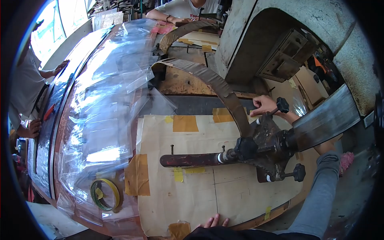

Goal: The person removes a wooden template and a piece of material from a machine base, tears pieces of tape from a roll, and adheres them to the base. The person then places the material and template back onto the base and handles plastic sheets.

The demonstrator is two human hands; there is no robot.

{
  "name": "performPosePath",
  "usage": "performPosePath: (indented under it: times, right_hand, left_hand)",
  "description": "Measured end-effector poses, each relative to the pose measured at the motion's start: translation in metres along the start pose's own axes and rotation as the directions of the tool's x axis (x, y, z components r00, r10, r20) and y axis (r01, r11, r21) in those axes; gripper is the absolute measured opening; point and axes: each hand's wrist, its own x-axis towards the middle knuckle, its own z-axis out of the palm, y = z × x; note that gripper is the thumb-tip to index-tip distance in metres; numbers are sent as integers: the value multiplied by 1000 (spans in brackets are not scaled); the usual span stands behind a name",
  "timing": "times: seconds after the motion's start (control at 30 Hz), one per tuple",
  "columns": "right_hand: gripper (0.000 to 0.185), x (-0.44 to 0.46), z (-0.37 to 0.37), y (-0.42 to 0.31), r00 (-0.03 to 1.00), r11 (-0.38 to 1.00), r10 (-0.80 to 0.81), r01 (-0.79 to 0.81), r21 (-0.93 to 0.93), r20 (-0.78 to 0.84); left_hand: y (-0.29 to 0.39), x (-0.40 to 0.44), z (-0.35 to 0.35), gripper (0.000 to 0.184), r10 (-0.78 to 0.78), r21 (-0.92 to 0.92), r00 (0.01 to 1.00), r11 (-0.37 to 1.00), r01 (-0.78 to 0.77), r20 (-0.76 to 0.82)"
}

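Observation:
My left hand (216, 222) lies at the near edge of a large beige paper sheet (172, 208), its visible fingertips resting flat on it. Part of that hand is hidden at the bottom of the view. My right hand (264, 105) is at the far right side of the sheet, behind a dark metal fixture with black knobs (276, 148). Its fingers are curled and pinched together, and what they hold, if anything, cannot be made out. A dark bar (190, 160) reaches from the fixture over the sheet. Brown and yellow tape pieces (185, 123) stick to the sheet.
Clear plastic bags (104, 104) overlap in rows on the left. A yellow tape roll (105, 195) lies near them. A curved tape-wrapped strip (204, 76) arches to the fixture. The machine body (352, 40) rises at right. Co-workers' hands (34, 129) show at left and at the back.

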Motion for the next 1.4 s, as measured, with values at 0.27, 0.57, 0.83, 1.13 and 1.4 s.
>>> performPosePath:
  times: [0.27,0.57,0.83,1.13,1.4]
  right_hand:
    - [52,-8,13,5,989,1000,-14,17,15,-146]
    - [35,-20,17,-13,975,993,50,-71,-93,-215]
    - [26,-54,6,17,976,997,65,-74,-36,-206]
    - [19,-107,-33,71,939,930,27,103,352,-343]
    - [30,-271,21,192,657,901,430,-358,246,-620]
  left_hand:
    - [-2,21,-46,61,205,367,943,925,-100,-261]
    - [31,40,-164,48,52,166,997,984,-61,55]
    - [17,39,-148,49,322,543,934,818,-192,-155]
    - [27,39,-146,56,287,390,925,904,-175,-250]
    - [26,39,-143,50,301,510,933,844,-165,-198]
